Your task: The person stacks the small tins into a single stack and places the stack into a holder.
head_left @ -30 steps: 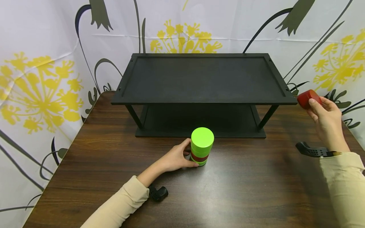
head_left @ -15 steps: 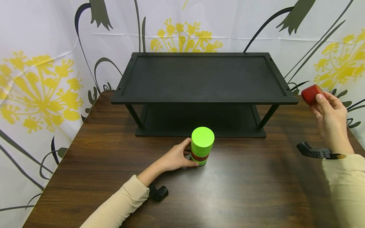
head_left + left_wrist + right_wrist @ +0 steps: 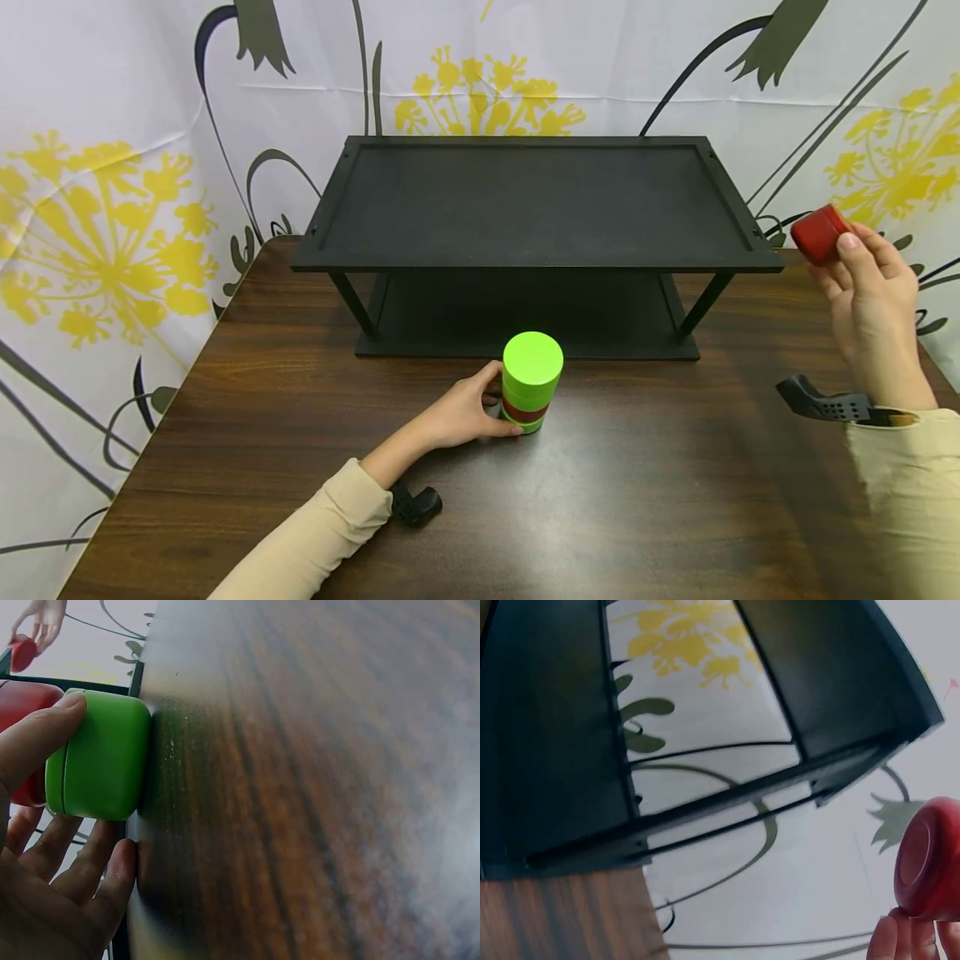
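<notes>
On the table, a stack of round green and red containers (image 3: 532,367) stands upright in front of a black two-tier shelf. From its left side my left hand (image 3: 457,417) holds the stack low down. The left wrist view has the thumb across the lowest green container (image 3: 105,761) near its seam, with a red container (image 3: 26,697) above it and the fingers behind. My right hand (image 3: 873,300) pinches a small red round container (image 3: 819,235) in the air, just off the shelf's right end. That container is tilted; its recessed round end shows in the right wrist view.
The black shelf (image 3: 528,204) has a raised upper tier and a lower tier near the dark wooden table (image 3: 637,500). Slanted posts join the tiers. A patterned white cloth (image 3: 615,67) hangs behind and beside the table.
My right hand has lifted the red container a little higher, moved slightly right and tilted it more. My left hand and the stack have stayed put.
</notes>
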